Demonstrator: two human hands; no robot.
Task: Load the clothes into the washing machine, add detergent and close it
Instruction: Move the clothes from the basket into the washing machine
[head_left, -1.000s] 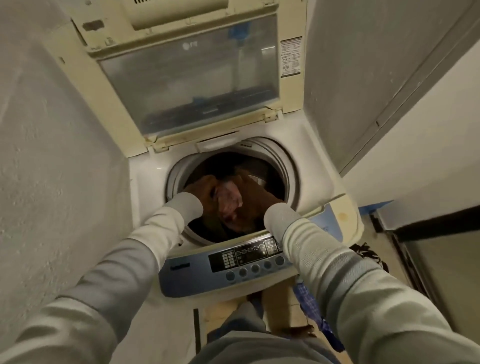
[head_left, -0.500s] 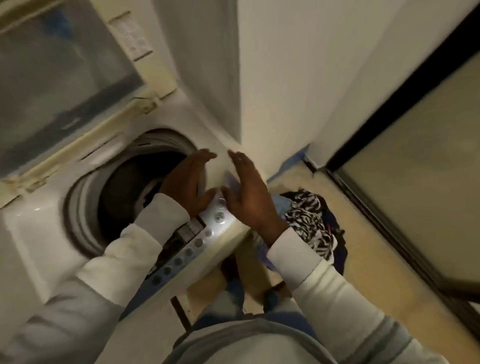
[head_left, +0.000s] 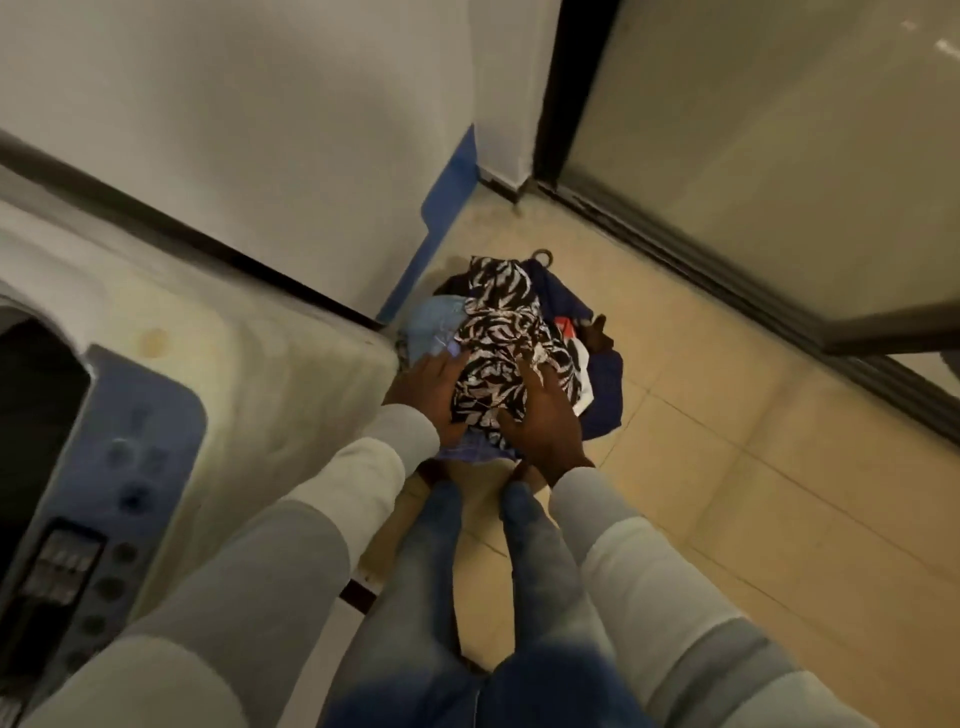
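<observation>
Bending over the pile of clothes (head_left: 521, 358), the person is laying both hands on it where it is sitting on the tiled floor (head_left: 737, 483), just beside the front corner of the washing machine (head_left: 270, 384) and close to the wall (head_left: 249, 145). A black-and-white leaf-patterned garment (head_left: 494, 291) is lying on top of the heap, with a light blue piece (head_left: 432, 323) showing at its left edge, navy cloth (head_left: 605, 389) spilling out on the right, and a scrap of red and white (head_left: 567, 332) peeking between them.

The left hand (head_left: 430, 387) is resting on the near left side of the patterned garment with its fingers stretched out fairly flat and gripping nothing. The right hand (head_left: 545, 418) is spreading over the near right side, its fingers bending down into the fabric; whether they are actually gripping cloth I cannot tell, as the view is blurring there.

The machine's drum opening (head_left: 36, 410) is showing dark at the far left edge, behind the blue control panel (head_left: 111, 499). The person's jeans-clad legs (head_left: 434, 566) are standing just short of the pile. A blue skirting strip (head_left: 448, 202) is running along the foot of the wall, and a dark-framed glass door (head_left: 779, 156) is filling the upper right.
</observation>
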